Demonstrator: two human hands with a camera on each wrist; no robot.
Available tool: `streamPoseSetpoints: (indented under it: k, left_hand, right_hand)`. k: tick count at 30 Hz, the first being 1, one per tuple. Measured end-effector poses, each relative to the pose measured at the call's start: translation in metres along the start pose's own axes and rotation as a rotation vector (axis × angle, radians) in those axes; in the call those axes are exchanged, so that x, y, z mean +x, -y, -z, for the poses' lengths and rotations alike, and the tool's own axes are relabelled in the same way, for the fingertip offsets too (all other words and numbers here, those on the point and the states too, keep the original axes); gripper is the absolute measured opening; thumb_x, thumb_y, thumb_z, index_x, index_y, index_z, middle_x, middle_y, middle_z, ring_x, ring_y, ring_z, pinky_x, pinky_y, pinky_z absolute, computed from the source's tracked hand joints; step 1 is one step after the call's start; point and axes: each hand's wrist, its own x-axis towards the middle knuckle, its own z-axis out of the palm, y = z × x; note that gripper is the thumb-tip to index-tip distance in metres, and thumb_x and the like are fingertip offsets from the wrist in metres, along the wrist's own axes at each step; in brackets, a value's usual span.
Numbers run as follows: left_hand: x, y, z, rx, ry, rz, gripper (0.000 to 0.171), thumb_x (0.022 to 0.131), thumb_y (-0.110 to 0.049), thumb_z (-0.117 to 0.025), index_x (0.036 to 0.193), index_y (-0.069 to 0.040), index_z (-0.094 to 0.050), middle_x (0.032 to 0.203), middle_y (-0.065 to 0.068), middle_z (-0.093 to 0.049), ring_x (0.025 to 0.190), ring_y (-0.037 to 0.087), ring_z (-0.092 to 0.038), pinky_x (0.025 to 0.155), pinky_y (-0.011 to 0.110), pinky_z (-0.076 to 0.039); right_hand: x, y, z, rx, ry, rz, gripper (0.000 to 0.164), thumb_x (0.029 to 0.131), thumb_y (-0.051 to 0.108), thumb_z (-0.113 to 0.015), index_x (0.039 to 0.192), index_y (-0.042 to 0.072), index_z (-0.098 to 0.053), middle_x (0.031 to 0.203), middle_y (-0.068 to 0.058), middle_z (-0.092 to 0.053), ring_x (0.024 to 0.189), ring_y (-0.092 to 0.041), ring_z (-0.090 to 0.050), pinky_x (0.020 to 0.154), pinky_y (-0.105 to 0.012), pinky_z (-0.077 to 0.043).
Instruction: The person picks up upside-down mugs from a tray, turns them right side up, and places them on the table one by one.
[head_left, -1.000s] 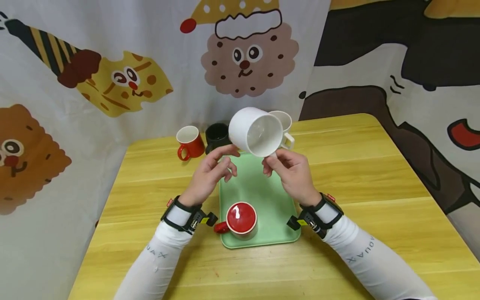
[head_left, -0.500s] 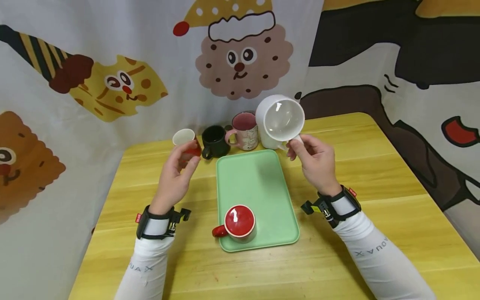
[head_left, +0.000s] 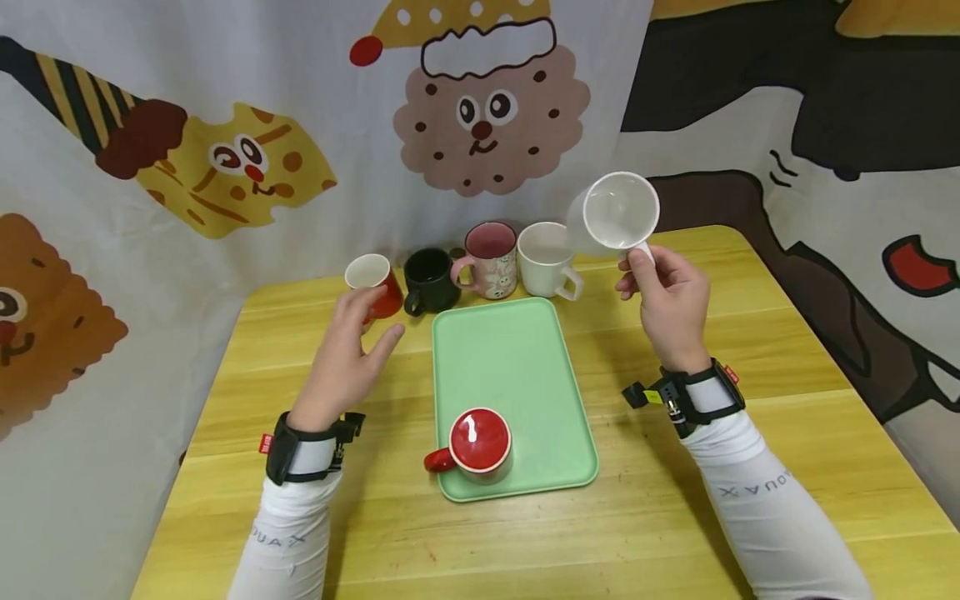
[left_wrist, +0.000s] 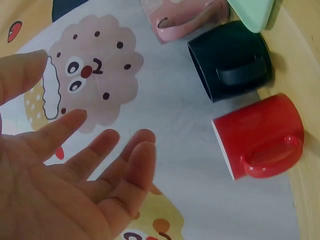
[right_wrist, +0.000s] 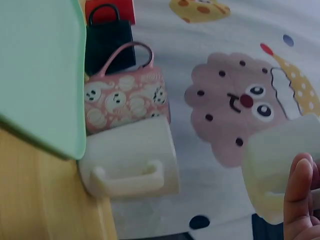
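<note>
My right hand (head_left: 670, 304) grips a white mug (head_left: 621, 210) by its handle, raised over the back right of the table and tilted so its inside faces me. That mug (right_wrist: 280, 165) also shows at the right of the right wrist view, with fingers at its handle. My left hand (head_left: 339, 358) hovers over the left side of the table, fingers relaxed and holding nothing. Just beyond its fingertips stands a red mug (head_left: 385, 298) with a white inside. In the left wrist view the fingers (left_wrist: 137, 170) are spread loosely, apart from the red mug (left_wrist: 262, 137).
A green tray (head_left: 510, 358) lies mid-table. On its near left corner sits a mug with a glossy red top (head_left: 480, 442), its handle over the tray's edge. Along the back stand a black mug (head_left: 433, 283), a pink patterned mug (head_left: 495, 271) and another white mug (head_left: 543, 258).
My right hand has carried the white mug up and to the right, away from above the tray. My left hand has drawn back left from beside it, toward the red mug.
</note>
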Motion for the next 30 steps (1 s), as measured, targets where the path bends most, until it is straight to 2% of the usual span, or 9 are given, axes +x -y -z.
streamPoseSetpoints:
  k: [3,7,10,14,18,21,30]
  left_hand:
    - [-0.001,0.004,0.003,0.047,0.008,0.021,0.061,0.104,-0.022,-0.071,0.156,-0.002,-0.046,0.153,0.022,-0.042,0.132,0.039,-0.05,0.111,0.059,-0.044]
    - [-0.004,0.008,0.006,0.119,0.024,0.053,0.063,0.104,-0.024,-0.072,0.156,0.001,-0.045,0.155,0.024,-0.041,0.138,0.042,-0.045,0.113,0.062,-0.041]
    - [-0.004,0.01,0.007,0.153,0.046,0.071,0.065,0.104,-0.026,-0.072,0.156,0.002,-0.045,0.156,0.025,-0.04,0.14,0.044,-0.043,0.114,0.064,-0.04]
    - [-0.005,0.012,0.005,0.165,0.071,0.085,0.066,0.103,-0.026,-0.073,0.156,0.002,-0.045,0.157,0.026,-0.039,0.14,0.045,-0.041,0.113,0.064,-0.039]
    - [-0.006,0.011,0.003,0.164,0.084,0.09,0.067,0.103,-0.027,-0.073,0.156,0.002,-0.044,0.158,0.026,-0.039,0.142,0.045,-0.04,0.114,0.064,-0.039]
    - [-0.006,0.01,0.002,0.161,0.088,0.089,0.067,0.103,-0.027,-0.073,0.156,0.002,-0.044,0.159,0.026,-0.038,0.143,0.044,-0.039,0.114,0.064,-0.039]
    - [-0.005,0.008,0.002,0.166,0.085,0.082,0.066,0.103,-0.027,-0.074,0.156,0.001,-0.045,0.158,0.025,-0.039,0.143,0.043,-0.039,0.114,0.063,-0.039]
  right_hand:
    - [0.002,-0.007,0.004,-0.048,-0.028,-0.033,0.031,0.104,0.016,-0.071,0.107,-0.015,-0.073,0.092,-0.021,-0.071,0.066,-0.021,-0.066,0.06,-0.022,-0.057]
    - [0.003,-0.02,0.009,-0.051,-0.06,-0.087,0.033,0.103,0.021,-0.072,0.105,-0.012,-0.074,0.091,-0.023,-0.069,0.065,-0.02,-0.066,0.06,-0.022,-0.058]
    - [0.005,-0.032,0.012,-0.017,-0.092,-0.127,0.035,0.102,0.019,-0.074,0.102,-0.016,-0.072,0.088,-0.024,-0.068,0.061,-0.018,-0.065,0.058,-0.022,-0.057]
    - [0.004,-0.05,0.016,-0.016,-0.115,-0.198,0.037,0.102,0.018,-0.074,0.101,-0.019,-0.069,0.084,-0.017,-0.07,0.059,-0.013,-0.065,0.056,-0.02,-0.056]
    - [0.0,-0.067,0.018,-0.068,-0.091,-0.26,0.038,0.103,0.019,-0.072,0.103,-0.019,-0.069,0.083,-0.006,-0.071,0.061,-0.01,-0.066,0.057,-0.02,-0.057]
    - [-0.003,-0.075,0.017,-0.096,-0.07,-0.289,0.039,0.104,0.02,-0.07,0.106,-0.019,-0.069,0.084,-0.005,-0.072,0.061,-0.009,-0.067,0.057,-0.02,-0.057]
    - [-0.008,-0.083,0.014,-0.106,-0.044,-0.351,0.041,0.105,0.022,-0.069,0.107,-0.019,-0.069,0.091,-0.017,-0.072,0.062,-0.01,-0.066,0.058,-0.02,-0.057]
